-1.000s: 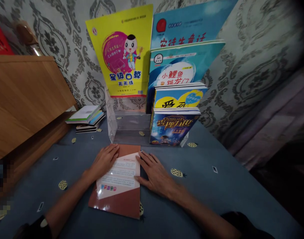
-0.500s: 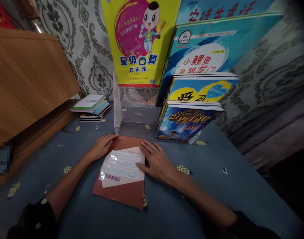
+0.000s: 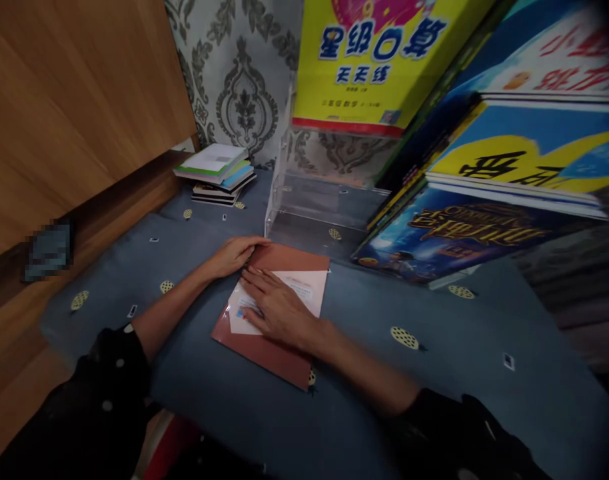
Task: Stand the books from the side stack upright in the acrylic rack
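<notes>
A thin book point(image 3: 289, 363) with a reddish-brown cover and a pale printed panel lies flat on the blue cloth. My right hand point(image 3: 279, 310) rests palm down across its middle, fingers stretched out, hiding much of the panel. At the book's upper left corner is my left hand point(image 3: 237, 257), fingers extended and touching the edge. Just beyond the book stands a clear acrylic rack point(image 3: 309, 223). It holds a yellow workbook point(image 3: 354, 93) on the left and several picture books on the right, with a dark blue book point(image 3: 449, 233) in front.
A small stack of books point(image 3: 217, 170) sits at the back left, beside a wooden cabinet point(image 3: 84, 100). The blue cloth point(image 3: 364, 400) has a pineapple print. Patterned wallpaper point(image 3: 244, 100) is behind. A blurred-out patch point(image 3: 48, 250) shows at the left.
My right hand has slid left from the book's right edge onto its middle. My left hand stays at the upper left corner. The view has shifted and come closer to the rack.
</notes>
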`<state>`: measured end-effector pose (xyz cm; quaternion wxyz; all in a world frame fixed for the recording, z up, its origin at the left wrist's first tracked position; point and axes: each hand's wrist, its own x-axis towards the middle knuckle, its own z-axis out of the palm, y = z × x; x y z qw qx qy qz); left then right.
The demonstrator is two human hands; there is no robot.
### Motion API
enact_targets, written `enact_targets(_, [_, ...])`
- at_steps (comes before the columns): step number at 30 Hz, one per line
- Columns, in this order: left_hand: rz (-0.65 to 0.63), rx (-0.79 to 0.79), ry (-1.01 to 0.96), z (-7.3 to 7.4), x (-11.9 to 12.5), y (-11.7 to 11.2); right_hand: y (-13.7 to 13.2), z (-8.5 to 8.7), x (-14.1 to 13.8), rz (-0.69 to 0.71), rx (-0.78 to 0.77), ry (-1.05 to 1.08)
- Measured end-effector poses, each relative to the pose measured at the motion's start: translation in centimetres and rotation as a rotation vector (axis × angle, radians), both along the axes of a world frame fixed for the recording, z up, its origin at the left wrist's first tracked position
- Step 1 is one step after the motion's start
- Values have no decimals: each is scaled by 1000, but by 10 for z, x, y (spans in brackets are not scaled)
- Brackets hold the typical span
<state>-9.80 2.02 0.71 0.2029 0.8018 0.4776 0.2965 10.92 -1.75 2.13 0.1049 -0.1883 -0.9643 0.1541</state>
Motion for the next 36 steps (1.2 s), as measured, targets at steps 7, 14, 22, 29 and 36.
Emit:
enact_targets(7, [8,6,8,1,2,0,-41,2,7,201,-91,14])
enact_targets(14, [10,16,31,2,2,-2,-58,2,11,279,-67,29])
enact_targets(22, [0,35,44,4,5,-3,-58,2,11,272,-41,40])
enact_targets(29, [-7,94,139,5,9,-7,-58,4,14,276,16,48])
enact_targets(36, [80,163,348,4,23,-24,-57,2,14,273,52,71])
